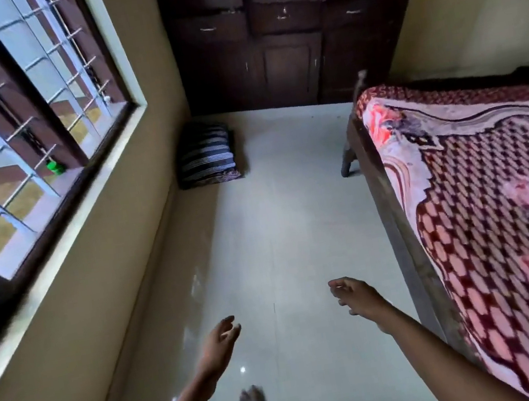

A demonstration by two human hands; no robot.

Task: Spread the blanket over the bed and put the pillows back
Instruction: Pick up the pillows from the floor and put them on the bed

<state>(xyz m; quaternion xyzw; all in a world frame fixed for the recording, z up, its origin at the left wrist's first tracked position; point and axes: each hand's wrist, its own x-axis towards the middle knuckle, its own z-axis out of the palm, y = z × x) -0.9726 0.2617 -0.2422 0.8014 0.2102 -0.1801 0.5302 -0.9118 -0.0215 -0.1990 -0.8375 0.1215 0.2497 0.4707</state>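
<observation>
Left fingers (229, 327): loosely spread, slightly curled, holding nothing.
Right fingers (337, 287): relaxed and a little bent, holding nothing.
Left hand (221, 339): over bare floor, palm turned inward.
Right hand (354, 293): over the floor just beside the bed's side rail, not touching it.
Floor (276, 215): pale glossy tiles with small glints of light; a bare foot (251, 396) stands on it below the hands.
Blanket (484, 200): red and pink pattern, lying spread over the bed top and reaching the near edge.
Bed frame (397, 214): dark wood, side rail running from the near right to a corner post and leg far ahead.
Pillows (206, 156): dark striped, stacked on the floor against the window wall, well apart from both hands.
Open room: a floor strip between the wall and the bed, leading to the pillows.
Window (15, 101): barred, at left; a small green object (55, 166) on its sill.
Wardrobe (281, 31): dark wood, closing the far end.
Arms: both bare, reaching forward and down.
</observation>
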